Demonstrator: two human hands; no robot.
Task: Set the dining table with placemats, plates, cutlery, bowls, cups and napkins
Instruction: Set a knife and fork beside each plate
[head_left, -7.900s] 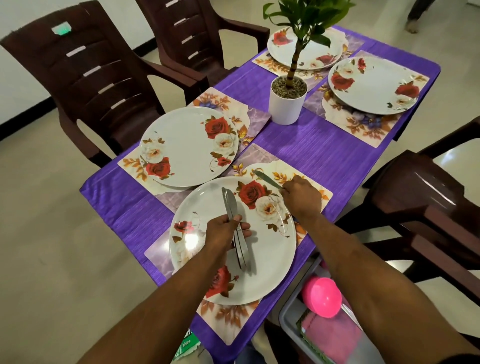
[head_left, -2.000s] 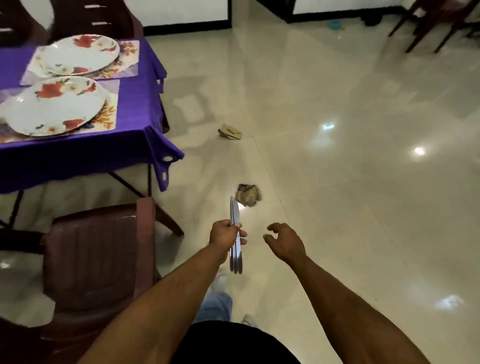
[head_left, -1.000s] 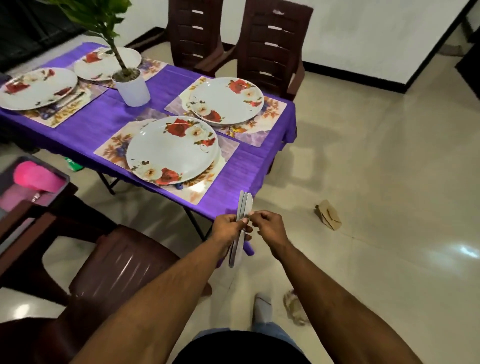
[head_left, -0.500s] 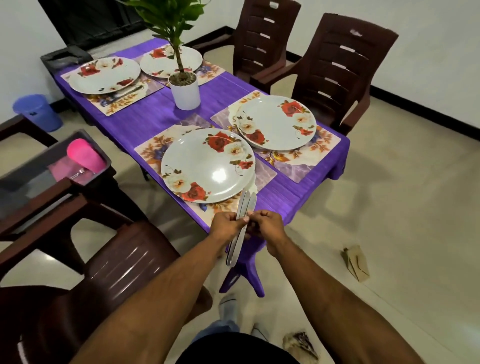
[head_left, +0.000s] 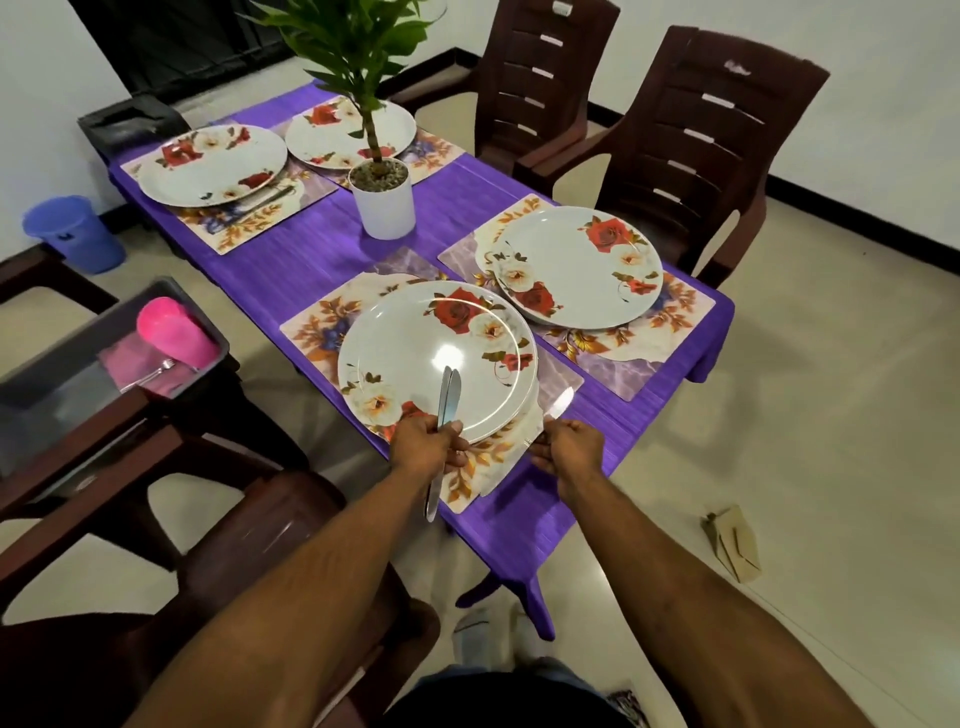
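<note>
My left hand (head_left: 427, 447) grips a bunch of table knives (head_left: 448, 395), blades pointing up over the near floral plate (head_left: 410, 343). My right hand (head_left: 566, 448) holds a single knife (head_left: 558, 404) just right of that plate, its blade over the near placemat (head_left: 556, 387). A second plate (head_left: 576, 265) lies on its placemat at the right. Two more plates (head_left: 213, 163) (head_left: 324, 132) sit at the far end, one with a knife (head_left: 265, 196) beside it. All stand on the purple tablecloth (head_left: 291, 265).
A potted plant (head_left: 383, 200) stands mid-table. A grey tub (head_left: 205, 371) on a chair at the left holds a pink cup (head_left: 174, 332), pink napkins and forks. Brown chairs (head_left: 691, 140) ring the table. A blue bin (head_left: 72, 234) and paper scrap (head_left: 732, 540) are on the floor.
I have walked round to this end of the table. My right hand has drawn one knife out of the bunch and carried it to the right of the near plate.
</note>
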